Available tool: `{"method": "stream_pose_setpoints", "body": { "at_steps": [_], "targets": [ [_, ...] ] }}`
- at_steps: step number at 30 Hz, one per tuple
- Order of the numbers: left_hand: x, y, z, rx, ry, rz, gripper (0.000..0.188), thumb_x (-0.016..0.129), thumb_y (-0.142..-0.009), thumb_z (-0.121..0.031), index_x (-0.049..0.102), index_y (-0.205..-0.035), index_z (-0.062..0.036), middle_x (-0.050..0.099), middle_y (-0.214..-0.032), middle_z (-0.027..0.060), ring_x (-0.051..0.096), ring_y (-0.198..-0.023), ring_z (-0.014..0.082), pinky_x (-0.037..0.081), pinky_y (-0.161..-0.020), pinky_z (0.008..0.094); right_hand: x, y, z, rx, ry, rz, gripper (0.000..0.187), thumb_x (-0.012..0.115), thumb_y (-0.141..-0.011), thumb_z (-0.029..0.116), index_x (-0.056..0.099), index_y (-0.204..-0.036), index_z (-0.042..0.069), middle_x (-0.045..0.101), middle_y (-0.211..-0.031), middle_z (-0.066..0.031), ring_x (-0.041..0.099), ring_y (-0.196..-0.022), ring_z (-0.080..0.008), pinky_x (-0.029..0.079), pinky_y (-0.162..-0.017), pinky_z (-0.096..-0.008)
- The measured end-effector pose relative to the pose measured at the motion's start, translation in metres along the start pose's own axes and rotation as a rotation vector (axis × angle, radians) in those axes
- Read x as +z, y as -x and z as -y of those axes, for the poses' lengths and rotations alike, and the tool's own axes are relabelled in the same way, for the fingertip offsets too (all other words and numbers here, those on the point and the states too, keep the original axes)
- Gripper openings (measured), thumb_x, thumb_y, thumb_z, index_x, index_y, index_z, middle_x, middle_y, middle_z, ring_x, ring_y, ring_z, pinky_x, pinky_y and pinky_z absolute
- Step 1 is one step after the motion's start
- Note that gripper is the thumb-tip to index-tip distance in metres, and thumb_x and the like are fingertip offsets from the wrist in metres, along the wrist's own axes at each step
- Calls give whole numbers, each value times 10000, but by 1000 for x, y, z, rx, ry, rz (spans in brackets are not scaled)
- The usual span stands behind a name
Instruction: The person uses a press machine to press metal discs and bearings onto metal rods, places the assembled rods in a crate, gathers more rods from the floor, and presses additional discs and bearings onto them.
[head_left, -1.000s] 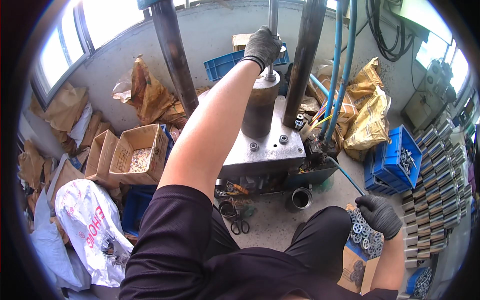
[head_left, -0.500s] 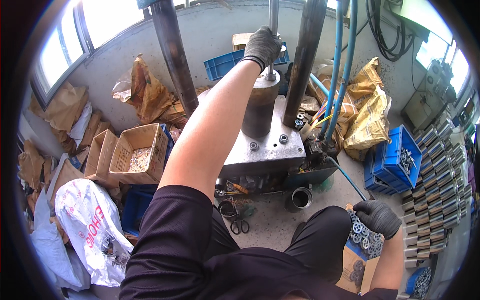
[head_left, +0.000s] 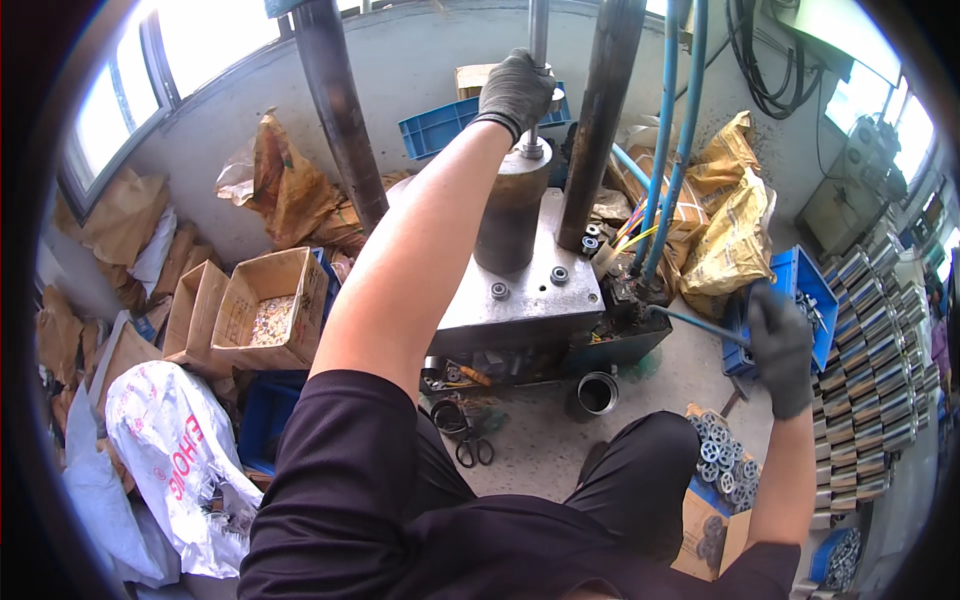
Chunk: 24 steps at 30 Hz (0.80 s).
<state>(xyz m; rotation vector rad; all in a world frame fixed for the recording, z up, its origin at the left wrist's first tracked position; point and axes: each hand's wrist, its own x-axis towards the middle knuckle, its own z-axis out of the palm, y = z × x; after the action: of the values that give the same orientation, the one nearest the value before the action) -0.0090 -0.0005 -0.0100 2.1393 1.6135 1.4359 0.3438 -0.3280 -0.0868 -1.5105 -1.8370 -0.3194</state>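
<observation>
My left hand, in a dark grey knit glove, reaches far forward, its fingers closed round an upright metal rod. Below it, the rod's shiny lower end meets the top of a dark steel cylinder. That cylinder stands on the steel plate of a press, between two dark columns. Out to the right, my gloved right hand is closed on the end of a thin blue lever. The lever runs from a hose-fed block beside the plate. Motion blurs this hand slightly.
Small rings lie on the plate. A dark hollow cylinder and scissors are on the floor. Spoked metal wheels fill a box by my right leg. Blue crates and stacked metal tubes stand right, cartons left.
My right hand has swung up and away from me, and the lever's free end has risen with it. My left hand keeps its hold on the rod. The view has shifted slightly.
</observation>
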Motion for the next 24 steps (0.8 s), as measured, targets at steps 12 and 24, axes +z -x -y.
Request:
{"method": "stream_pose_setpoints", "body": {
  "at_steps": [12,24],
  "targets": [
    [10,11,14,66,341,-52,286,704,-959,-146,586,-1175,-1,703,-906,131,741,-885,274,646,-785,369,44,-148,-31,-20,290,-188,201,650,-983,244,741,-1028,71,739,-967,-220,714,-942,-422,566,-843,-508],
    [-35,261,-6,-130,1309,-22,368,768,-911,-96,604,-1236,-45,723,-1071,109,681,-973,173,579,-841,333,33,-122,-24,7,310,-78,204,657,-968,261,728,-983,71,737,-949,-215,713,-930,-419,564,-830,-522]
  ]
}}
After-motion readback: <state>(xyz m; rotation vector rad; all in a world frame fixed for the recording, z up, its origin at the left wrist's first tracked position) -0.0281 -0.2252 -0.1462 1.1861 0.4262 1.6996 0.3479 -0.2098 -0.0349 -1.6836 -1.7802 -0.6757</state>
